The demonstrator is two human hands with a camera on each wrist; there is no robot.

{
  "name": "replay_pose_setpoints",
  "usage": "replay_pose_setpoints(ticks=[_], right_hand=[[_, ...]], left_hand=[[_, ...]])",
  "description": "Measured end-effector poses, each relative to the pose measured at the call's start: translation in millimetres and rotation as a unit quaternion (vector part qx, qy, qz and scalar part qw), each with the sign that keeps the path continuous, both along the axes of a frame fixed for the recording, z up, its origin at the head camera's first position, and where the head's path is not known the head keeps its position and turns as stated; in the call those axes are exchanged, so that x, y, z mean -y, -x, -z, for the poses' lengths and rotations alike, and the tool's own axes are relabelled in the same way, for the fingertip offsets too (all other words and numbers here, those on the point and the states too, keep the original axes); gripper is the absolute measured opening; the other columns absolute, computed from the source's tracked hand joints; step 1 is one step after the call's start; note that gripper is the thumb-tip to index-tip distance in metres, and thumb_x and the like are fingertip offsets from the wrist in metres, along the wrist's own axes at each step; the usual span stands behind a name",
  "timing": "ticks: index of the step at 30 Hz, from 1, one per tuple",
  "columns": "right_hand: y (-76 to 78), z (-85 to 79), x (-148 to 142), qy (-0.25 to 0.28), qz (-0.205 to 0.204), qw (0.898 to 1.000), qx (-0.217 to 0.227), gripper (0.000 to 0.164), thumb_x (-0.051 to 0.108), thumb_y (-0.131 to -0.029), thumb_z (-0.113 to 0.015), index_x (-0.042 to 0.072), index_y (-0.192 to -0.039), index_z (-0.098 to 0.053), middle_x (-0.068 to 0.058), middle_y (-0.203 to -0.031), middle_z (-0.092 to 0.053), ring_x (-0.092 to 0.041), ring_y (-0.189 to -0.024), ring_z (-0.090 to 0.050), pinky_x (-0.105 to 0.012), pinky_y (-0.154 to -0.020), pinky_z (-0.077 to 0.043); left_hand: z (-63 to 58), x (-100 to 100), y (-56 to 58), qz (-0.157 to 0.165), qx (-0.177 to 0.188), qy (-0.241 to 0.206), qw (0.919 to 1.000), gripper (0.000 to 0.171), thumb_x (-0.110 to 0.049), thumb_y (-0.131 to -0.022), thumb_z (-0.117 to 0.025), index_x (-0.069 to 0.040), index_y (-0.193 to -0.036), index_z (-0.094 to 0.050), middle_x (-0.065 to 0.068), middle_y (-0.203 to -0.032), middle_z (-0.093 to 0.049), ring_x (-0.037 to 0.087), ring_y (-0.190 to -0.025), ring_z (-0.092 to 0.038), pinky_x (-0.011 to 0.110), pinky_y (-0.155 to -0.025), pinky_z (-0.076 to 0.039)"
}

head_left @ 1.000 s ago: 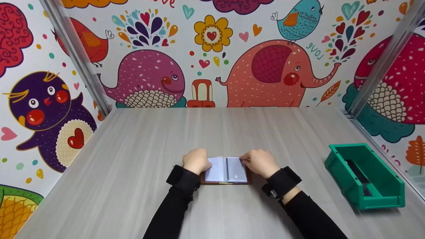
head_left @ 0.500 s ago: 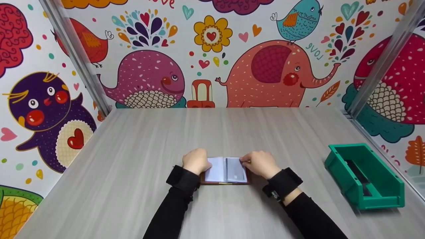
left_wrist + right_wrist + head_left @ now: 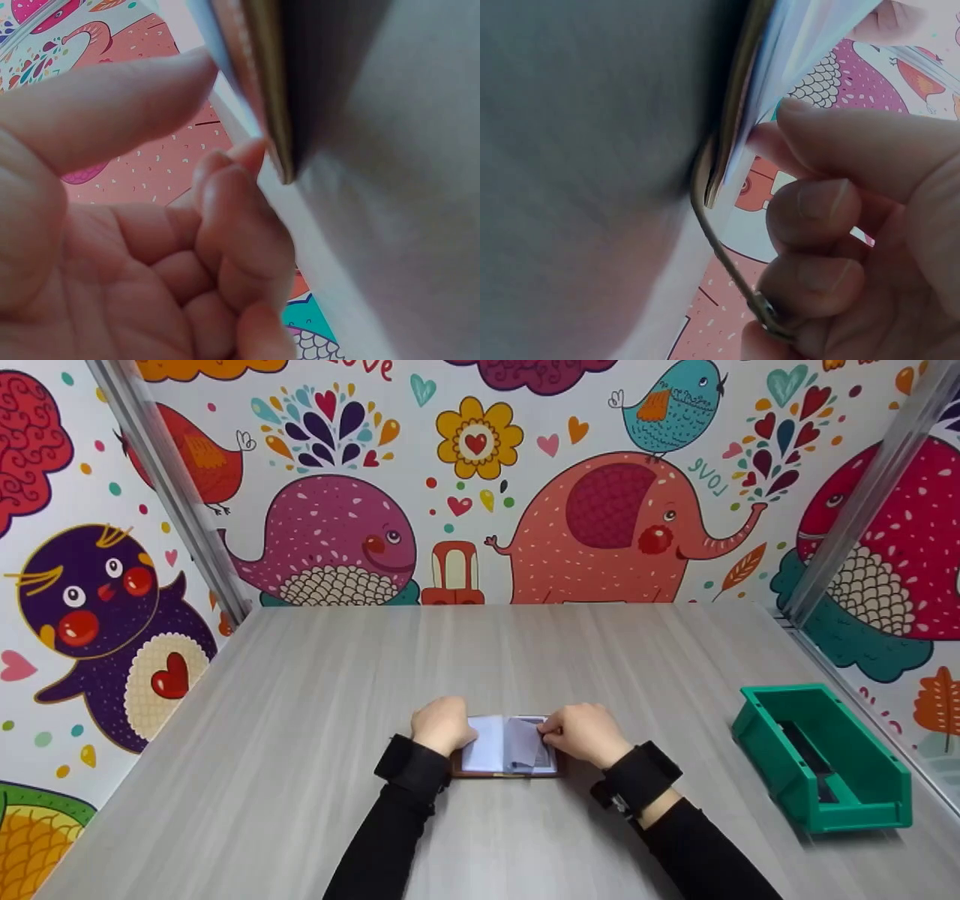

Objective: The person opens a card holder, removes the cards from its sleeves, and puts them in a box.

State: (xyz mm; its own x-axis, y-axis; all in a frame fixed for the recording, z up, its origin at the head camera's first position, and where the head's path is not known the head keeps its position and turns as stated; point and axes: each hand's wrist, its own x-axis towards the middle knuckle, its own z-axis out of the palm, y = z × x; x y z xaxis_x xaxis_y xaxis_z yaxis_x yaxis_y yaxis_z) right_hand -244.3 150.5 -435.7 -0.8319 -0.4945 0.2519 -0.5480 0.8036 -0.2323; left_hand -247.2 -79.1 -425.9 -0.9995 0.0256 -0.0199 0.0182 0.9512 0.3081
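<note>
A brown-covered card holder (image 3: pixel 482 744) lies spread open on the table, its clear plastic sleeves facing up. My left hand (image 3: pixel 441 725) grips its left edge; in the left wrist view the thumb presses on the sleeve side and curled fingers meet the brown cover (image 3: pixel 266 90). At the right half, my right hand (image 3: pixel 590 731) pinches a plastic sleeve (image 3: pixel 523 742) between thumb and index finger, and the sleeve tilts up toward the left. A narrow strap (image 3: pixel 724 255) with a metal snap (image 3: pixel 763 306) hangs from the cover beside the right hand's curled lower fingers.
On the right of the pale wood-grain table (image 3: pixel 360 675) stands a green bin (image 3: pixel 859 816) with a long dark object (image 3: pixel 806 750) in it. Walls with printed cartoon animals (image 3: pixel 600 525) and metal posts (image 3: pixel 176 495) close in the back and sides.
My right hand has shifted slightly left, and the sleeve it pinches has lifted off the right half and bent leftward. The left hand stays in place.
</note>
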Motion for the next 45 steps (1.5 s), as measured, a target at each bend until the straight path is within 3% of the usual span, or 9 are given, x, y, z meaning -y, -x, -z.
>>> replay_pose_setpoints(ticks=[5,11,16,24,36,45], right_hand=[[-0.4,0.7,1.4,0.011,-0.012,1.000,0.022,0.020,0.011,-0.078,-0.077,0.015,-0.098,-0.080,-0.002,-0.089,-0.075,-0.017,-0.065,-0.059,-0.042,-0.063,-0.047],[-0.2,2.1,4.9,0.015,-0.011,0.999,0.051,0.024,0.010,-0.078,-0.079,0.013,-0.101,-0.079,-0.005,-0.094,-0.075,-0.022,-0.079,-0.067,-0.045,-0.072,-0.050],[-0.7,3.0,7.0,0.021,-0.013,0.998,0.064,0.025,0.011,-0.078,-0.080,0.014,-0.102,-0.079,-0.006,-0.096,-0.075,-0.024,-0.083,-0.068,-0.043,-0.073,-0.051],[-2.7,2.5,9.6,0.016,-0.033,0.998,0.041,0.024,0.010,-0.078,-0.081,0.015,-0.101,-0.079,-0.004,-0.094,-0.075,-0.023,-0.082,-0.069,-0.042,-0.071,-0.051],[-2.8,2.9,12.3,0.007,-0.029,0.999,0.026,0.022,0.012,-0.078,-0.081,0.016,-0.099,-0.080,-0.003,-0.091,-0.075,-0.021,-0.078,-0.068,-0.042,-0.069,-0.049],[-2.1,0.7,12.1,0.004,-0.025,0.999,0.046,0.022,0.013,-0.080,-0.080,0.017,-0.101,-0.079,-0.002,-0.092,-0.075,-0.015,-0.069,-0.061,-0.038,-0.065,-0.047]], left_hand=[[0.8,0.6,0.3,0.000,0.003,0.002,1.0000,0.020,-0.022,-0.077,-0.078,-0.007,-0.084,-0.066,0.009,-0.089,-0.068,0.028,-0.083,-0.064,0.048,-0.080,-0.048],[0.7,0.8,-0.1,0.000,0.000,0.002,1.0000,0.021,-0.022,-0.076,-0.079,-0.008,-0.083,-0.065,0.008,-0.089,-0.068,0.028,-0.085,-0.064,0.048,-0.081,-0.048],[0.6,1.0,0.4,0.000,0.000,-0.001,1.0000,0.021,-0.022,-0.076,-0.079,-0.008,-0.082,-0.065,0.007,-0.089,-0.068,0.027,-0.085,-0.064,0.048,-0.081,-0.047],[1.2,0.9,0.8,0.002,-0.001,0.001,1.0000,0.020,-0.021,-0.076,-0.078,-0.008,-0.080,-0.064,0.008,-0.088,-0.068,0.028,-0.083,-0.064,0.048,-0.079,-0.049],[0.4,1.4,0.4,-0.001,-0.001,0.002,1.0000,0.017,-0.019,-0.076,-0.076,-0.007,-0.081,-0.065,0.010,-0.090,-0.068,0.029,-0.083,-0.064,0.049,-0.078,-0.049],[-1.7,1.7,0.3,0.006,-0.001,0.008,0.9999,0.018,-0.023,-0.077,-0.073,-0.008,-0.076,-0.063,0.007,-0.085,-0.066,0.026,-0.079,-0.062,0.048,-0.077,-0.049]])
